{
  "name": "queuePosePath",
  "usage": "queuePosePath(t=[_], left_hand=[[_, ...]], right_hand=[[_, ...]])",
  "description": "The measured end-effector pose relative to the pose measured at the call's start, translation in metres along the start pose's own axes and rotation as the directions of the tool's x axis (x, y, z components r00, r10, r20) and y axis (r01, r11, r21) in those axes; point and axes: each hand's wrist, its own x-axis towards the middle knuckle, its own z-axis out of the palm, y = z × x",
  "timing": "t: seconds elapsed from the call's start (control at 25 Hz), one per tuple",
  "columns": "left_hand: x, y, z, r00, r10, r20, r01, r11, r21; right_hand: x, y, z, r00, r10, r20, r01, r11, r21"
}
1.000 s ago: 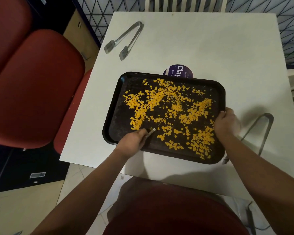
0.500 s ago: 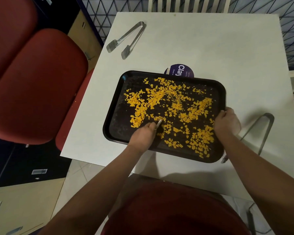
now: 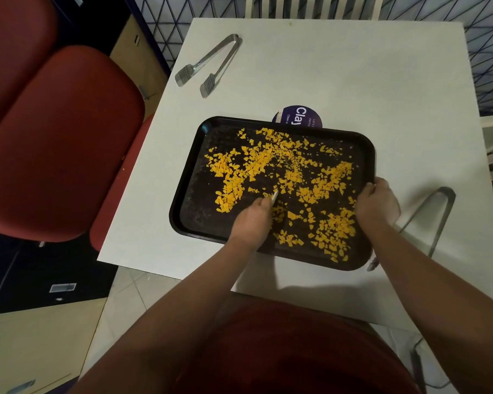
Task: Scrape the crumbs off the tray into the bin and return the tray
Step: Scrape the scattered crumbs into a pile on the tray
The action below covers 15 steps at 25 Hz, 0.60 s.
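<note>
Clearly the scraping has only begun: the black tray lies flat on the white desk, its yellow crumbs scattered across most of it. The left hand has its fingers curled round a thin pale scraper, perhaps a card, while the right hand grips the tray's right rim. Next, the crumbs want gathering toward one edge. No bin is in view; tongs lie just beside the right hand, and the desk's near edge is close.

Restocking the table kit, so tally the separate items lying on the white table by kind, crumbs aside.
Metal tongs: 2
Black rectangular plastic tray: 1
Round purple sticker: 1
Total: 4
</note>
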Motion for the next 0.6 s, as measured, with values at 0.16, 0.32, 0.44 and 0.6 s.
queuePosePath(t=[0.16,0.32,0.44,0.6], left_hand=[[-0.002,-0.021,-0.005,0.988,-0.152,-0.039,0.150,0.987,-0.051],[-0.003,-0.018,-0.008,0.994,-0.100,-0.049,0.099,0.995,-0.023],[0.001,-0.002,-0.005,0.997,-0.067,-0.032,0.065,0.996,-0.052],[0.001,-0.018,-0.008,0.966,-0.251,-0.069,0.238,0.959,-0.154]], right_hand=[[0.000,-0.001,-0.001,1.000,0.011,0.003,-0.011,1.000,-0.011],[0.000,-0.002,0.000,1.000,0.005,-0.004,-0.005,1.000,-0.022],[0.000,0.000,0.000,1.000,0.004,0.000,-0.004,1.000,0.003],[-0.003,-0.002,-0.002,1.000,0.001,0.010,-0.001,1.000,0.010]])
